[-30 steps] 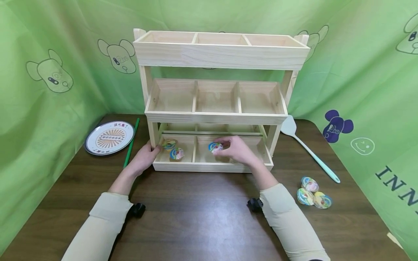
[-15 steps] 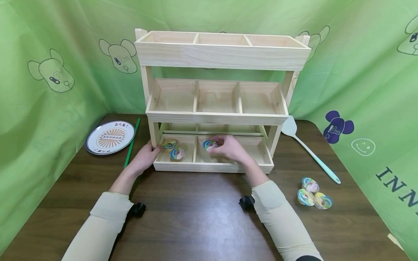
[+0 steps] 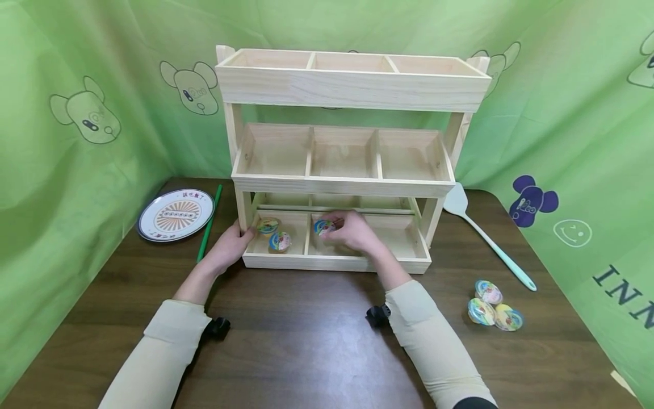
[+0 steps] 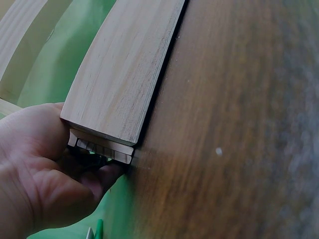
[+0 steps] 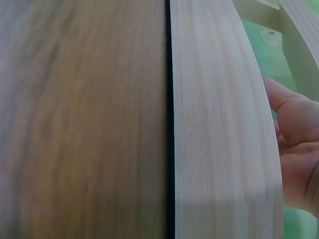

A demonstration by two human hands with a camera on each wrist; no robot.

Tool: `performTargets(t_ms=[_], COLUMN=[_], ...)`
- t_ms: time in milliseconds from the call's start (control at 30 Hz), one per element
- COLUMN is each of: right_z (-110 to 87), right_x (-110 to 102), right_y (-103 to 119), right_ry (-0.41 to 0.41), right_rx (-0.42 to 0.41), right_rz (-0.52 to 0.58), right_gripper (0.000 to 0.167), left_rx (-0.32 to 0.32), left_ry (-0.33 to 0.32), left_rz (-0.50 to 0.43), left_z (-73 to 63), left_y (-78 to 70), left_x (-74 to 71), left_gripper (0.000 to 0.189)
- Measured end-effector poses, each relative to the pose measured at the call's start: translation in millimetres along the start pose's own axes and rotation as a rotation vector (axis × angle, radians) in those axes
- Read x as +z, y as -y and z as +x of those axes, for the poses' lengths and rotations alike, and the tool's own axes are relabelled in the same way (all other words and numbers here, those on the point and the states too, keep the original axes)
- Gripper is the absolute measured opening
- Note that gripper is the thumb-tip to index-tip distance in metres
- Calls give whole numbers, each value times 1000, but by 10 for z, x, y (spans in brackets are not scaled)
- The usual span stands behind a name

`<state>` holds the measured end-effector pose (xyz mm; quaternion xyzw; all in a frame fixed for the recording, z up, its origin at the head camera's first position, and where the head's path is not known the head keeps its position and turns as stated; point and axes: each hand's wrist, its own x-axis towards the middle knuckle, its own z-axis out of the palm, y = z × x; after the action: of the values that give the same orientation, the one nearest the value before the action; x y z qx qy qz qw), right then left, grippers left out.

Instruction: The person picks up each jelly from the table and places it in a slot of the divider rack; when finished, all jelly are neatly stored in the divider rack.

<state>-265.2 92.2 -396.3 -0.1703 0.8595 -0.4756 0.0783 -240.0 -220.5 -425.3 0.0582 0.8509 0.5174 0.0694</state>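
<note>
A three-tier wooden rack point(image 3: 352, 90) stands on the table, each tier split into three compartments. My left hand point(image 3: 230, 245) grips the rack's left end at the bottom tier; in the left wrist view the hand point(image 4: 55, 174) wraps round the tier's end. My right hand point(image 3: 352, 232) pinches a jelly cup point(image 3: 323, 227) with a printed lid, low in the bottom tier's middle compartment, near its left divider. The bottom-left compartment holds two more jelly cups, one point(image 3: 268, 225) behind the other point(image 3: 280, 241). In the right wrist view the rack's front board hides the right hand's point(image 5: 298, 144) fingertips.
Three jelly cups point(image 3: 494, 307) sit clustered on the table at the right. A pale spatula point(image 3: 493, 244) lies beyond them, beside the rack. To the left are a printed plate point(image 3: 176, 216) and a green stick point(image 3: 209, 224). Green cloth point(image 3: 128, 153) hangs behind and at both sides.
My right hand has moved left with the jelly cup inside the middle compartment, toward the left divider. The left hand keeps its grip on the rack. The head view has shifted slightly.
</note>
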Motion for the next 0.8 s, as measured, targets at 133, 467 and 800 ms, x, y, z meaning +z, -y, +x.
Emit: performTargets(t_ms=[133,467,800], right_z=[25,81,111], right_x=[28,96,155], right_y=[0,3,8], right_ry=[-15,-18,-32], right_rx=[4,24,49], right_rz=[-41,-57,-89], right_gripper=[48,50,55], left_rx=[13,16,7], left_ry=[1,-14,-20], left_rz=[-3,3,16], left_z=[2,-1,0], left_y=[2,-4,8], left_x=[5,11,8], left_gripper=[58,58,58])
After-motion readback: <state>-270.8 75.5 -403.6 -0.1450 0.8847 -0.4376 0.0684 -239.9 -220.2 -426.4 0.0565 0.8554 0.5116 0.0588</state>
